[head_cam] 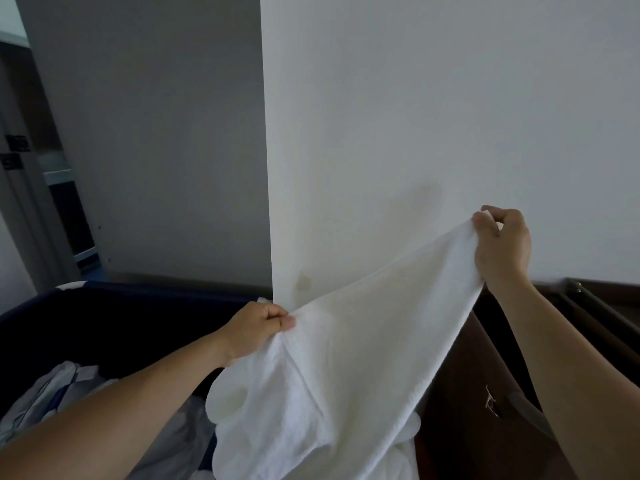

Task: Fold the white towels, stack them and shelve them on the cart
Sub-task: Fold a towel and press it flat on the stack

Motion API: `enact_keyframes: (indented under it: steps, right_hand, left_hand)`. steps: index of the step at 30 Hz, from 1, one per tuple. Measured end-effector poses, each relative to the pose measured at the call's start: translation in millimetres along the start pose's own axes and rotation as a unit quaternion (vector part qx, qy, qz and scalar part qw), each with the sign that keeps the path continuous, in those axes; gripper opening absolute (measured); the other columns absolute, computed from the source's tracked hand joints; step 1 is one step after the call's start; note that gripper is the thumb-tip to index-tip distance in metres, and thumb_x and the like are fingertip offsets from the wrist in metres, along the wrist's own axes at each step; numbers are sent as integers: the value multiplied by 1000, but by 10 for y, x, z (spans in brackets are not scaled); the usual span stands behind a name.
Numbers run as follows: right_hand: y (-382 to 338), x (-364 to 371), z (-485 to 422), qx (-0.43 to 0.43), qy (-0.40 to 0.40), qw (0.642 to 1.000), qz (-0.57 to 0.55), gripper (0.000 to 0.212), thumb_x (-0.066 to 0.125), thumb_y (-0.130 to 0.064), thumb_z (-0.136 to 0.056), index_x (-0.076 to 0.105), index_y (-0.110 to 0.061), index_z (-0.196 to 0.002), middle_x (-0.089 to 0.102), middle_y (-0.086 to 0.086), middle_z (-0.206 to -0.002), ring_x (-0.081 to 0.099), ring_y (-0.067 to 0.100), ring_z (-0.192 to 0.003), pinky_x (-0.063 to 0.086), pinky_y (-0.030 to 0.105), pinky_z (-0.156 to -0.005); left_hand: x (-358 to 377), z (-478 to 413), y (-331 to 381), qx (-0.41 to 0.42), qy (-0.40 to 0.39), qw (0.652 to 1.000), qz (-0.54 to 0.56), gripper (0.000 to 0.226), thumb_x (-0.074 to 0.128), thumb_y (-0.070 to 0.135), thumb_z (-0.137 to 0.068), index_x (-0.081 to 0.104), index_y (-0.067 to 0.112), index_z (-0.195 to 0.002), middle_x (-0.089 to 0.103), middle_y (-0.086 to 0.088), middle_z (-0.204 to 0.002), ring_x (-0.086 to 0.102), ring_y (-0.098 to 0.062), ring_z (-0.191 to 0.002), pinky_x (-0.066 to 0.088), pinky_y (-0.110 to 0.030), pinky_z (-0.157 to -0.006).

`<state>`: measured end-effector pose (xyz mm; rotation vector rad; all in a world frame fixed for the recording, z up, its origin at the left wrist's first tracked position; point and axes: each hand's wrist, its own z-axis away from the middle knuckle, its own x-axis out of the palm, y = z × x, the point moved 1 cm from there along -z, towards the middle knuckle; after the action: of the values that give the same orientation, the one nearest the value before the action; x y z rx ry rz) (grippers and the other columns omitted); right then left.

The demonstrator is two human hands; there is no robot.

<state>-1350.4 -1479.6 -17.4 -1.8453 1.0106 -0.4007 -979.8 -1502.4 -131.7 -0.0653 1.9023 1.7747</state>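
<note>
Towel (346, 358), white, hangs stretched across the lower centre of the frame. The left hand (254, 329) pinches its top edge at centre; the right hand (502, 245), higher at right, pinches the other corner. A dark bin (104, 323) sits lower left.

1. The left hand (258, 329) is closed in a fist, thumb pressed against the side of the forefinger, pinching the lower corner of the white towel (346, 358).
2. The left forearm is bare and runs from the lower left up to that corner.
3. The right hand (500, 245) is raised higher, at the towel's upper corner, fingers curled and nipping the edge.
4. The right forearm, bare too, rises from the lower right, beside the towel's right edge.
</note>
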Motion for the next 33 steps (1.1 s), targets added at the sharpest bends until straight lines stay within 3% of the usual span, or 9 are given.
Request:
enact_keyframes:
  steps: [2,4,7,10,14,22,28,31,33]
  right_hand:
    - [6,27,62,-22,-60,998,22,30,55,-28,-98,58,-14,-125,59,-7,-126,56,15,-107,40,21,-83]
    - [-18,147,229,-65,-172,983,31,32,60,-24,-97,60,-16,-129,62,-5,-118,60,9,-99,43,22,-82]
    - [-39,411,695,-102,-350,931,10,22,61,-17,-96,65,-18,-118,64,-8,-111,59,-8,-82,44,9,-73]
    - [5,572,1095,-68,-464,883,-21,5,59,-23,-97,64,-21,-95,67,-12,-106,60,3,-91,48,23,-84]
    - [130,578,1187,-40,-474,879,40,16,55,-30,-98,54,-25,-83,56,-10,-80,50,9,-78,43,30,-76]
    - [166,563,1420,5,-532,847,14,14,53,-28,-100,57,-19,-90,53,-8,-83,48,7,-80,41,25,-75]
    - [-97,559,1398,-56,-466,881,55,16,53,-23,-99,53,-22,-83,54,-10,-80,48,5,-73,42,24,-71]
    - [-287,528,1279,-33,-390,920,-37,20,57,-22,-98,54,-22,-78,52,-8,-74,47,7,-67,41,26,-66]
    - [-401,513,1212,-31,-350,935,-55,21,57,-22,-98,54,-20,-77,51,-6,-71,46,10,-67,40,30,-64]
  left_hand:
    - [35,-43,155,16,6,1000,-6,38,70,42,-82,73,5,-91,69,-23,-94,63,-26,-84,52,-43,-84]
    - [143,-110,353,36,-1,999,-25,33,68,36,-88,70,3,-90,64,-14,-85,57,-21,-78,47,-37,-75]
    - [378,-173,657,75,-23,994,-79,28,63,29,-96,66,3,-87,58,-1,-76,50,-13,-70,42,-29,-67]
    - [533,-168,794,109,-39,986,-119,35,61,34,-98,65,0,-93,60,-2,-81,53,-11,-71,44,-26,-66]
    - [520,-100,724,103,-39,979,-171,27,61,37,-97,68,11,-93,65,-5,-84,54,-9,-73,45,-25,-69]
    - [526,2,541,115,-33,981,-153,27,63,38,-95,69,13,-92,67,-7,-83,54,-9,-72,45,-28,-69]
    - [358,104,367,104,-47,983,-141,23,67,41,-92,65,18,-95,70,-3,-93,64,-17,-78,53,-30,-75]
    - [194,152,125,82,-49,973,-208,20,63,34,-95,58,15,-90,62,1,-84,56,-12,-73,44,-17,-66]
    - [67,187,-65,49,-43,974,-218,23,59,34,-97,58,11,-92,64,-5,-87,58,-14,-72,43,-20,-64]
